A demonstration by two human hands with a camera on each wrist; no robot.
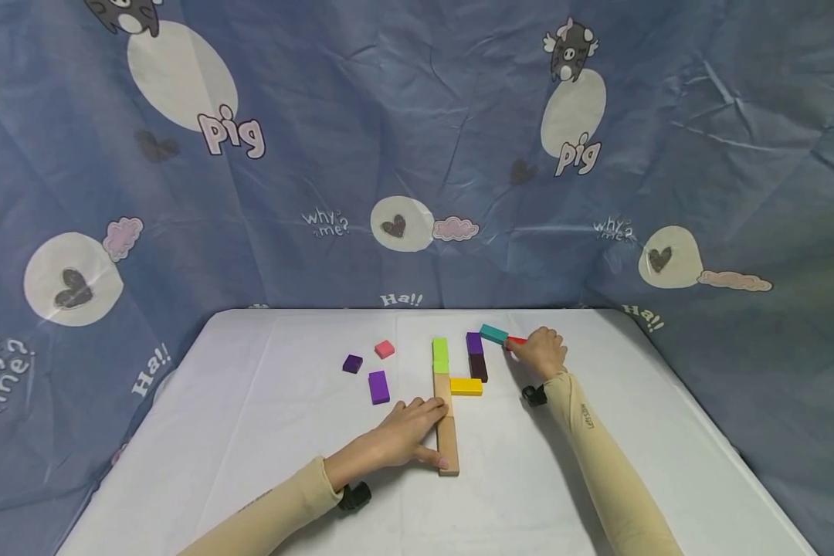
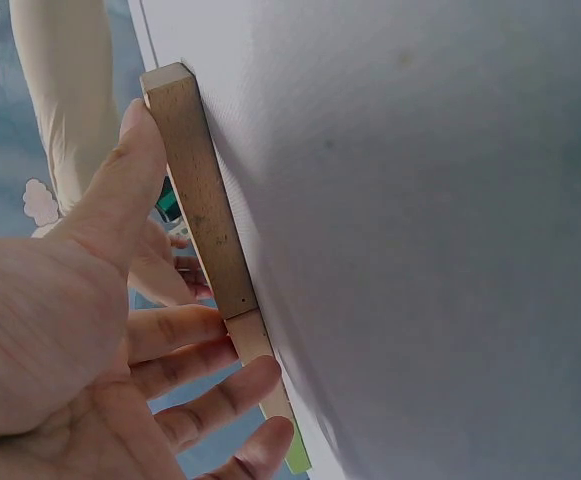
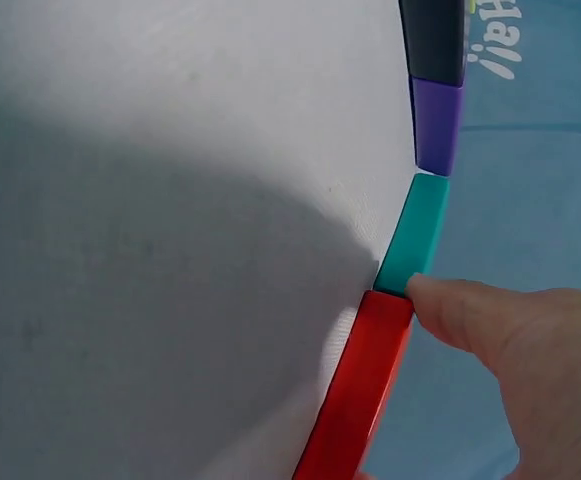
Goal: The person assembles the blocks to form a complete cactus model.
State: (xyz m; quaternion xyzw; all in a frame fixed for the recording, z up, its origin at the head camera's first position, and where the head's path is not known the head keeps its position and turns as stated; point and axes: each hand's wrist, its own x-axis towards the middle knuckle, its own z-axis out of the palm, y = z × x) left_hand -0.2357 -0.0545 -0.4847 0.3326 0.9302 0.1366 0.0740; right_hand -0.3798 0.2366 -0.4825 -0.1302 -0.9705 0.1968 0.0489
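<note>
Two plain wooden blocks [image 1: 448,448] lie end to end, with a light green block [image 1: 441,351] at their far end. Along their left side, my left hand [image 1: 403,434] touches them with spread thumb and fingers; the thumb [image 2: 142,150] lies against the nearer block. At the back right, my right hand [image 1: 544,354] holds a red block [image 3: 358,385] flat on the table. Its thumb [image 3: 455,310] is where the red block meets a teal block [image 3: 413,235]. A purple block [image 1: 474,344] and a dark block [image 1: 478,368] form a short row left of these.
A yellow block [image 1: 466,387] juts right from the wooden row. Left of that row lie a pink block [image 1: 384,350], a small dark purple block [image 1: 352,364] and a purple block [image 1: 379,388]. Behind the white table [image 1: 278,401] hangs a blue printed cloth [image 1: 306,170].
</note>
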